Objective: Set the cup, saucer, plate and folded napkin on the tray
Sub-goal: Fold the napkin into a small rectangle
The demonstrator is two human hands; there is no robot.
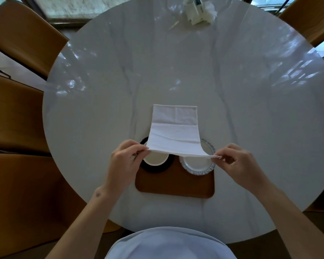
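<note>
Round white marble table (120, 81) (glossy, window reflections) ringed by tan chairs (21, 38).

The scene is being viewed by a single wide-angle camera worn on the person's head, and it is being pointed forward and steeply down. The round counter (176, 71) is being seen from above, almost whole, with its near rim being cut off by the person's shirt (168, 243) at the bottom edge. The hands (125, 157) are being held close under the lens, in the lower middle of the frame, above the tray (174, 186). Straight lines are being bent toward the edges, where chairs (21, 34) are being caught on both sides. No second view is being given.
</note>
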